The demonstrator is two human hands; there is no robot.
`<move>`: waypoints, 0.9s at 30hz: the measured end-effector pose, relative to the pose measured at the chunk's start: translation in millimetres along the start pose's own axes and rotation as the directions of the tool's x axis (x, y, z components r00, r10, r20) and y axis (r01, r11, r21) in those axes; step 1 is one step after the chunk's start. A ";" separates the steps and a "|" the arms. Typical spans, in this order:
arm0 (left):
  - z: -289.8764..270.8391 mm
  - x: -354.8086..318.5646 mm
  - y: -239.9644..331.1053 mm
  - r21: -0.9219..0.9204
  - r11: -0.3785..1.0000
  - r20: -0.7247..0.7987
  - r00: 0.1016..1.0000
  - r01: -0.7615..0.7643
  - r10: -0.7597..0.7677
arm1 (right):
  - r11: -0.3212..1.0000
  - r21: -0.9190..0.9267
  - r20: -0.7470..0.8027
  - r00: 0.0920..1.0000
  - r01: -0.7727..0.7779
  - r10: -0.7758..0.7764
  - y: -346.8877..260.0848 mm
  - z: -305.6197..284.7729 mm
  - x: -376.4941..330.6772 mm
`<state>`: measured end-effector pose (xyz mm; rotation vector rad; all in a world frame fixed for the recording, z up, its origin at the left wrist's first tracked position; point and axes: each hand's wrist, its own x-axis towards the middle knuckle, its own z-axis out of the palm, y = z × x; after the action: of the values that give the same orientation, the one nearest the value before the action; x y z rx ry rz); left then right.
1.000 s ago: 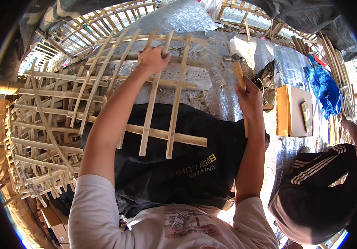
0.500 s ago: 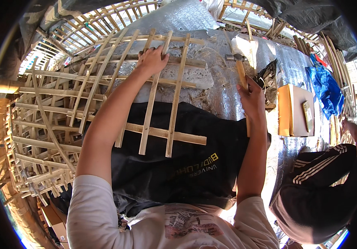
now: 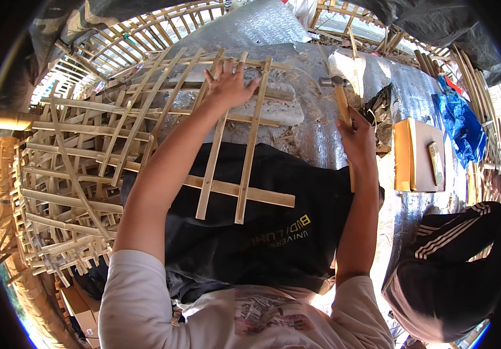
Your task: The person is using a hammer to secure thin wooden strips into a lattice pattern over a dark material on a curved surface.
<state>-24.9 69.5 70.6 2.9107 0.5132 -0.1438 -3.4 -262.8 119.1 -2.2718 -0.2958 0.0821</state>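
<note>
A lattice frame of bamboo slats (image 3: 244, 151) lies across a black cloth (image 3: 274, 232) on my lap and a silvery sheet. My left hand (image 3: 227, 86) presses flat on the frame's upper slats, fingers spread. My right hand (image 3: 356, 135) grips the wooden handle of a hammer (image 3: 336, 87), whose metal head is raised above the sheet to the right of the frame.
Stacked bamboo lattice frames (image 3: 70, 168) fill the left side and back. A small wooden box (image 3: 418, 156) sits at the right, beside a blue plastic bag (image 3: 460, 122). Another person in dark striped clothing (image 3: 454, 262) crouches at the lower right.
My left hand slid up the frame toward its top slats. The hammer in my right hand has risen slightly.
</note>
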 end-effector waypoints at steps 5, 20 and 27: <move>20.9 -7.8 11.2 0.014 1.000 0.111 0.994 0.024 -0.025 | 0.999 0.008 0.026 0.999 -0.032 0.032 -5.2 1.4 -1.4; 16.9 -14.9 28.7 0.193 0.981 0.070 0.997 0.019 -0.033 | 0.958 -0.252 0.461 0.887 0.136 -0.004 34.7 21.7 -8.8; 19.1 -9.2 23.8 0.205 0.977 0.090 0.993 0.053 -0.073 | 0.913 -0.310 0.789 0.608 0.264 0.092 14.9 23.9 -7.7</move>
<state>-26.4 40.7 57.0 3.0651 0.6074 -0.3656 -11.8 -256.5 91.9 -2.4795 -0.9757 1.1106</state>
